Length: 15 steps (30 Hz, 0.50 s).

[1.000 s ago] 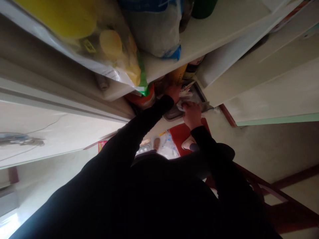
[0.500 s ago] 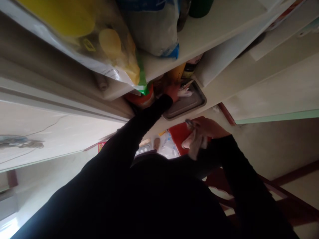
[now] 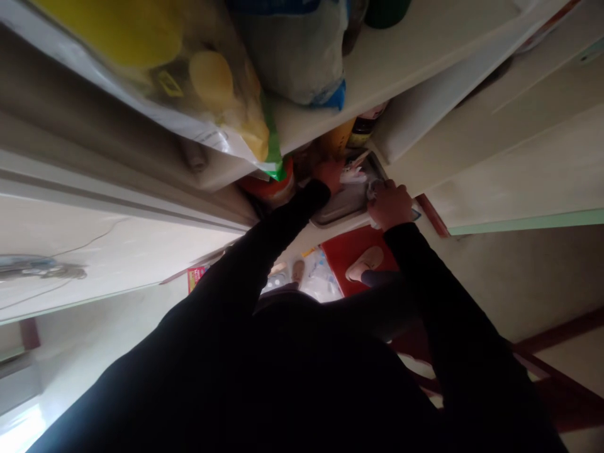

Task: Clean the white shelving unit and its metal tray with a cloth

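My left hand [image 3: 329, 175] reaches in under a white shelf, next to an orange-lidded jar [image 3: 270, 186] and a crumpled white packet [image 3: 353, 176]. Its fingers are hidden among the items. My right hand [image 3: 389, 204] rests at the edge of a grey metal tray [image 3: 340, 207], fingers curled, with a scrap of white wrapper [image 3: 375, 223] showing beneath them. A yellow container [image 3: 336, 138] and a dark-capped jar [image 3: 362, 131] stand behind the tray.
Overhead, a clear bag of yellow items [image 3: 189, 82] and a white bag with blue trim [image 3: 295, 53] sit on the white shelf [image 3: 391, 69]. Below lie a red mat [image 3: 352, 251] with a pale slipper [image 3: 364, 264] and a dark wooden railing [image 3: 557, 390].
My right hand has moved back up from near my body to the tray's edge, with the white wrapper now mostly hidden. My left hand has stayed in place.
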Tool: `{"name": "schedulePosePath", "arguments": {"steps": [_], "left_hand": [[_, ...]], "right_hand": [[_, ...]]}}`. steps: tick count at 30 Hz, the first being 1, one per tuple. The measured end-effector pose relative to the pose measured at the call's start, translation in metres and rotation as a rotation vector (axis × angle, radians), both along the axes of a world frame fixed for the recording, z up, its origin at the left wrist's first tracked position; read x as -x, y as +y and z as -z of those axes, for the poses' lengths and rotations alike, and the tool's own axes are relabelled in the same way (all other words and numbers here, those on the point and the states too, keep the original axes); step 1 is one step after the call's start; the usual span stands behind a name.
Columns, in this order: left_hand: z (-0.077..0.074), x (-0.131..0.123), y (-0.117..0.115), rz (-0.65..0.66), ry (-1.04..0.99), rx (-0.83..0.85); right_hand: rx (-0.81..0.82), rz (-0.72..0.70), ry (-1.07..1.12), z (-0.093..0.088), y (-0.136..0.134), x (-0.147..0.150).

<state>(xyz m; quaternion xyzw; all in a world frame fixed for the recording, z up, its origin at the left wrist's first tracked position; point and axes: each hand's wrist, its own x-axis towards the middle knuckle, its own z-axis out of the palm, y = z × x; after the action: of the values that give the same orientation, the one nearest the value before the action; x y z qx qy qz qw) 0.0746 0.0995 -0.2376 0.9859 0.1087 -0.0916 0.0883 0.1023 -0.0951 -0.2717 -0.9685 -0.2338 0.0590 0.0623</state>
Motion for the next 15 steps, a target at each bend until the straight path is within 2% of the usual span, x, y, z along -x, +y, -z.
{"name": "schedulePosePath", "arguments": {"steps": [4,7,10,12,15], "left_hand": [[0.005,0.000,-0.003,-0.011,-0.011,-0.004],[0.004,0.000,-0.004,-0.021,-0.008,-0.002],[0.001,0.001,-0.005,-0.030,0.005,0.002],[0.000,0.002,-0.004,-0.038,0.007,0.002],[0.000,0.003,-0.004,-0.037,-0.003,-0.004]], "right_hand": [[-0.023,-0.044,0.020,0.006,0.003,0.019],[-0.055,-0.089,0.085,0.000,0.024,0.045],[-0.128,-0.135,0.271,-0.009,0.054,0.071],[-0.205,-0.167,0.405,-0.013,0.065,0.083],[-0.326,-0.254,0.677,-0.015,0.050,0.090]]}}
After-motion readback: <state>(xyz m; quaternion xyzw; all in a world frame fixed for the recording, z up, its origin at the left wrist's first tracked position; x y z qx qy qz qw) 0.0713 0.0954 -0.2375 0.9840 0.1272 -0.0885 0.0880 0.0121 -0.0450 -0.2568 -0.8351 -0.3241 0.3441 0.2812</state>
